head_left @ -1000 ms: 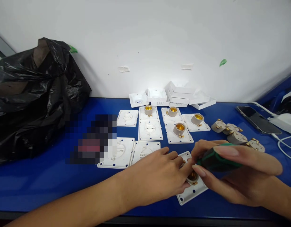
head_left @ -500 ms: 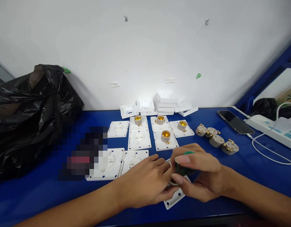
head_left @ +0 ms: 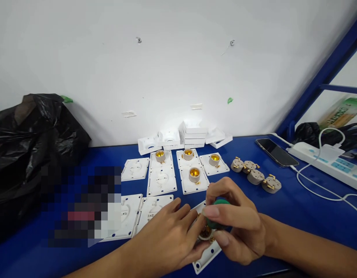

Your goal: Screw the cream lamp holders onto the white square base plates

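A white square plate lies at the table's near side, with a lamp socket on it whose inside is brass-coloured. My left hand grips this socket from the left, its fingers covering much of it. Closed around a green-handled screwdriver is my right hand, directly over the socket; the shaft and tip are hidden. Beyond my hands, several white plates lie in rows, some bearing sockets such as this socket, others such as this plate without one.
Loose beige socket bases sit on the right, before a phone and a power strip with white cables. White box covers are stacked against the wall. A black plastic bag fills the left side.
The camera view has shifted, so the table appears lower and further left. Both hands stay at the same plate, and more of the socket shows between them.
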### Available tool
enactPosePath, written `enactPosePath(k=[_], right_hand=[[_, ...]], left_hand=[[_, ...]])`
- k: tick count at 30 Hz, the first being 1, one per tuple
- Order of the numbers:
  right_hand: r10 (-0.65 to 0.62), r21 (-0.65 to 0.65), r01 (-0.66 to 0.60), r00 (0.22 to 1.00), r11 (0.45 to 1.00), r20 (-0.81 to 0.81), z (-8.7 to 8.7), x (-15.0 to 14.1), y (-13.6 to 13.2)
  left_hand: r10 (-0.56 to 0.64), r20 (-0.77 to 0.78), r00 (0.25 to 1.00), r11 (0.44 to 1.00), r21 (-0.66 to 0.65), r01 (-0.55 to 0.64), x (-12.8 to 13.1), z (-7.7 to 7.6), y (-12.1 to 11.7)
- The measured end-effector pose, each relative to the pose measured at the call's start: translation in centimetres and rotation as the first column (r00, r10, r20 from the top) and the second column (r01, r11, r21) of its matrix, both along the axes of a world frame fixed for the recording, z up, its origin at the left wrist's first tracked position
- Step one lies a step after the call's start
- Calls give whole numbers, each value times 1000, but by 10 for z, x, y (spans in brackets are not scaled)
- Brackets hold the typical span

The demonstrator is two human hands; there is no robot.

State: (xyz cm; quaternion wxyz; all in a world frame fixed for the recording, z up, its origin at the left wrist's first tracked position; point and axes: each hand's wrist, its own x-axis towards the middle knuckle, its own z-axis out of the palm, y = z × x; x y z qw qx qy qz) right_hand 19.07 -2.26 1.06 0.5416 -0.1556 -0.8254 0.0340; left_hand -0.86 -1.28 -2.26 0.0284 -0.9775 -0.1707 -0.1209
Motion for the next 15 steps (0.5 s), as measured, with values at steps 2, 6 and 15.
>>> enactPosePath(k=[2, 6, 15], right_hand=[[15, 3, -15, 1000, 1000, -8, 1, 0, 2], [37, 8, -37, 999, 999, -29, 1, 0, 6], [56, 7, -55, 997, 998, -54, -3, 1, 8]], left_hand=[[-1, -1, 1000, 1000, 13, 1, -1, 1, 0], [6, 39, 999, 1000, 26, -7, 0, 7, 1], [25, 73, 997, 1000, 5, -25, -2, 10, -2]])
